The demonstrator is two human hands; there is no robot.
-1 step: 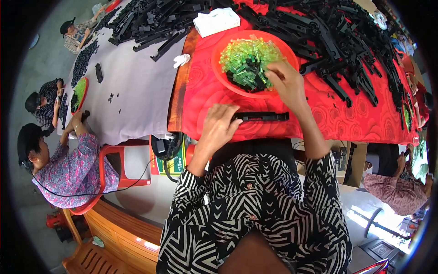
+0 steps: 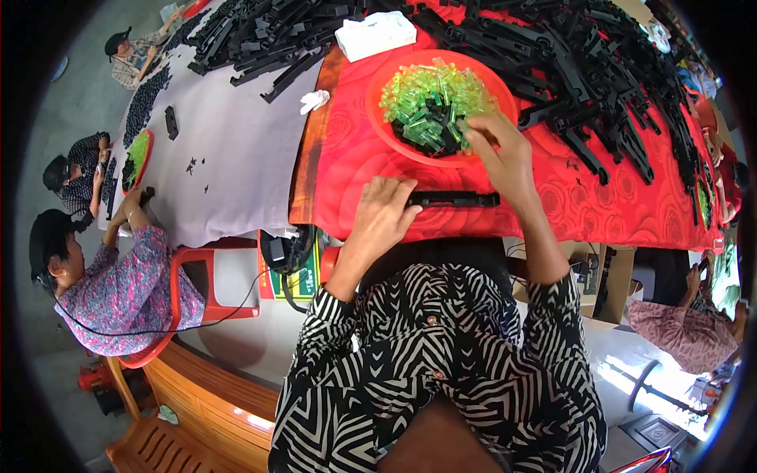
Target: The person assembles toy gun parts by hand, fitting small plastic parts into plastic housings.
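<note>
My left hand (image 2: 383, 211) rests on the red cloth, its thumb and fingers closed round the left end of a long, narrow black plastic part (image 2: 459, 199). This part lies crosswise in front of me. My right hand (image 2: 505, 151) is over the near right rim of a red plastic basin (image 2: 378, 126). Its thumb and fingers are bent together, and whatever is between them is too small to make out. Inside the basin are many small translucent yellow-green pieces (image 2: 430, 83), with darker green pieces (image 2: 426, 132) and small black pieces nearer me.
Large heaps of black plastic parts (image 2: 552, 55) cover the table's far side. A white tissue pack (image 2: 377, 35) and a crumpled tissue (image 2: 314, 101) lie beyond the basin. At left, a co-worker (image 2: 118, 276) sits on a red chair (image 2: 189, 292) by a grey cloth (image 2: 236, 158).
My right hand has shifted slightly right and toward me, away from the basin's pieces. My left hand keeps its hold on the black plastic part.
</note>
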